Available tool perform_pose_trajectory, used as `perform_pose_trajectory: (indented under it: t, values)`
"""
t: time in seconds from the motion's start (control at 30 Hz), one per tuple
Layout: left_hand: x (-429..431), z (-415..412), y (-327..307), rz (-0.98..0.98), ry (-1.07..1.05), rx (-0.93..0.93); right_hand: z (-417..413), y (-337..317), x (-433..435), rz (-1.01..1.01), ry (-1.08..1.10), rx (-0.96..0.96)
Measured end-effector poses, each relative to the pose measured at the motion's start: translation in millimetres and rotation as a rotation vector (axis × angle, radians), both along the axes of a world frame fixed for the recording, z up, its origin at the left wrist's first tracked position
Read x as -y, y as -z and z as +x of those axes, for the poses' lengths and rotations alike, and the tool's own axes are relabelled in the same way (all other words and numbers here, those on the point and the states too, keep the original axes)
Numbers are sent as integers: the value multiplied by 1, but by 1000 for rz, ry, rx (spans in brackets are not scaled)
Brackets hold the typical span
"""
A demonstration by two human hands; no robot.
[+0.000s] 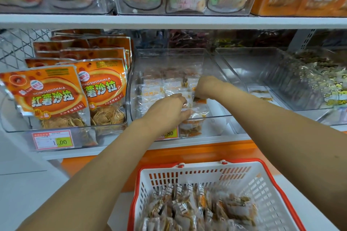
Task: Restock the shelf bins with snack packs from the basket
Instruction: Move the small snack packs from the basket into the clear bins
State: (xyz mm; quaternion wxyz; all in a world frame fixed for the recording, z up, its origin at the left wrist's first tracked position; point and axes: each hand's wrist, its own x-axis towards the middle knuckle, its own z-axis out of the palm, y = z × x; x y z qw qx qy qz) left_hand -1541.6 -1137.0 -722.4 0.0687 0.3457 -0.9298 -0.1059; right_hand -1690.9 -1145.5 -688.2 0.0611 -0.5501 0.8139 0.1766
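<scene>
Tucking small clear snack packs w/ white-and-orange labels (159, 90) into the clear plastic shelf bin (169, 58) in the middle of the lower shelf, that's the step going on imo. The packs already in there sit in rough rows toward the back and left. The front right of the bin floor looks bare.

The left hand (165, 110) has thumb and fingers curled round a pack or two right at the front lip. The right hand (204, 88) is bent down into the bin, touching the pile, but the fingers are hidden behind the wrist, so I can't tell if it's holding anything or just steadying.

To do it well, prob face the labels front, line new ones up w/ the existing rows, and fill the bare front corner last so nothing slides over the low lip. One pack already looks halfway over the edge, so watch that.

Plenty more of the same packs in the white slotted basket w/ red rim (281, 184) just below, so it's early-ish. Orange foil bags (56, 95) stand in the bin to the left, and the neighbouring clear bin (262, 73) on the right is nearly bare.
</scene>
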Motion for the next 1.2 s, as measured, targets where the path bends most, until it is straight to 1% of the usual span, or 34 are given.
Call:
perform_pose_trajectory:
  t: [0.07,0.13,0.17,0.2,0.27,0.33,0.37,0.4,0.47,0.5,0.53,0.6,0.67,0.77,0.83,0.9,0.97,1.03,1.1,1.2]
  values:
    - [0,0,-1,-1,6,7,1,-9,-6,-18,20,62]
    - [-4,0,-3,-26,-3,1,2,-19,-14,-114,6,104]
    - [-8,0,-4,-59,-14,-33,2,-23,-19,-183,-11,116]
    - [-13,-1,-5,-109,-22,-99,0,-26,-26,-270,-27,130]
    - [-30,-1,-8,-233,4,-342,-2,-32,-46,-478,-39,174]
    - [-52,-2,-11,-265,81,-562,-4,-30,-77,-637,-59,241]
    - [-62,-2,-10,-257,118,-612,-5,-26,-94,-664,-69,275]
    - [-70,-3,-4,-241,145,-617,-6,-20,-112,-669,-77,299]
    - [-86,-5,12,-192,166,-551,-13,2,-142,-640,-60,316]
    - [-94,-6,23,-155,162,-484,-17,15,-156,-614,-34,330]
    - [-102,-7,33,-110,148,-380,-23,31,-168,-576,-1,354]
    - [-116,-9,59,-30,108,-114,-38,66,-189,-466,78,412]
    - [-127,-5,87,40,98,84,-51,99,-211,-294,145,448]
    - [-138,8,126,261,106,246,-64,139,-244,64,141,471]
    - [-147,17,145,406,109,388,-71,167,-269,284,130,503]
    - [-157,23,155,467,127,516,-75,192,-292,417,115,542]
    - [-162,26,161,460,147,567,-75,209,-311,458,136,597]
    - [-163,27,162,451,134,580,-72,217,-324,446,171,641]
    - [-163,27,162,453,128,570,-72,221,-329,387,172,683]
    - [-164,25,157,428,144,534,-70,222,-333,288,139,696]
